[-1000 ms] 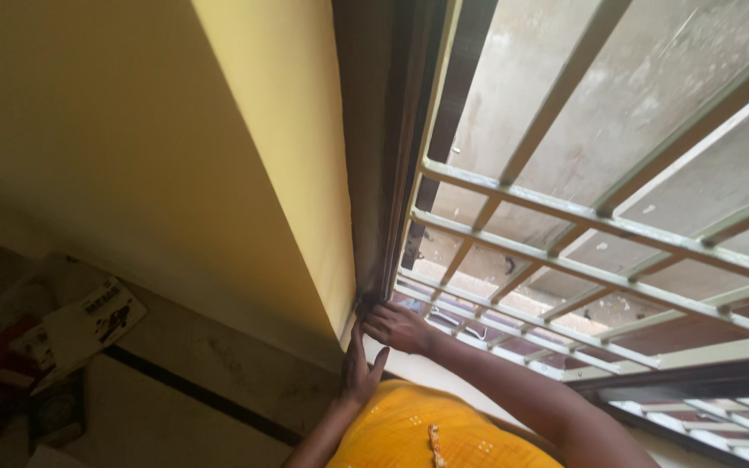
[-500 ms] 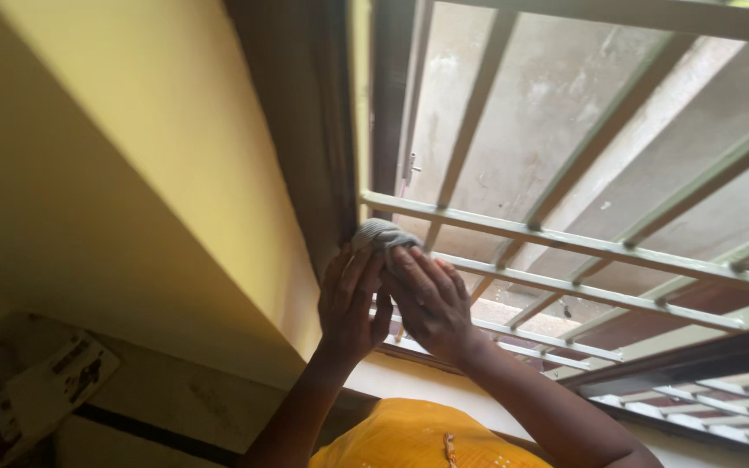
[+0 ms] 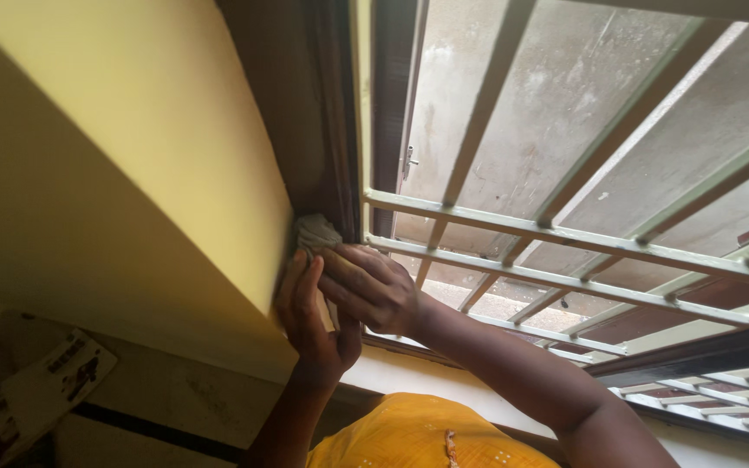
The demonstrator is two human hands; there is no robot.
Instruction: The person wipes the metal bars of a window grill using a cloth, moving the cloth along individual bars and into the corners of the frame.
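Cloth [image 3: 315, 232] pressed against dark window frame [image 3: 333, 130]; my right hand [image 3: 373, 286] fingers clamped on it, left hand [image 3: 309, 308] fingers together, flat alongside near yellow wall [image 3: 132, 130].

Daylight enters through window grille [image 3: 565, 251] right of hands; concrete surface beyond bars bright, slightly washed out. Yellow wall [image 3: 132, 173] left of hands lit evenly above, diagonal shadow across lower part. Dark frame recess above hands underexposed. Left hand [image 3: 314, 312] shaded, right hand [image 3: 374, 286] catches side light. Focus fair; corner below left hand dim, soft. Wide-angle slant throughout.
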